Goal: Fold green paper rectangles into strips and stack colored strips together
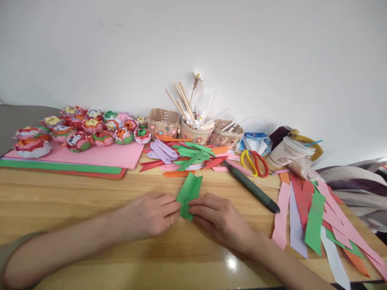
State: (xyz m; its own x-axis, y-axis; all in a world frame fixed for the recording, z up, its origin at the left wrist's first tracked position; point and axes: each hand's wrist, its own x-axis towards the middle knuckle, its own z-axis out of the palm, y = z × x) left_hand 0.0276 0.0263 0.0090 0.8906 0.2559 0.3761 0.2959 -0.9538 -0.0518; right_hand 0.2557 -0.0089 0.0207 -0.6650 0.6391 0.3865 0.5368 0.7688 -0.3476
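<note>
A green paper strip [191,190] with a crease along its length stands between my two hands, just above or on the wooden table. My left hand [157,213] pinches its left edge with the fingertips; a ring shows on one finger. On the opposite edge, the fingers of my right hand [216,213] are closed on the same strip. Beyond the strip lies a pile of folded paper pieces [193,155] in green, purple, red, orange and pink. The thumbs are mostly hidden.
Paper flowers [98,137] stand on stacked coloured sheets [127,155] at the left. Decorated baskets [163,123] line the wall. A dark utility knife [254,189], scissors [262,164], a paper cup [288,152] and loose paper strips [314,221] are on the right.
</note>
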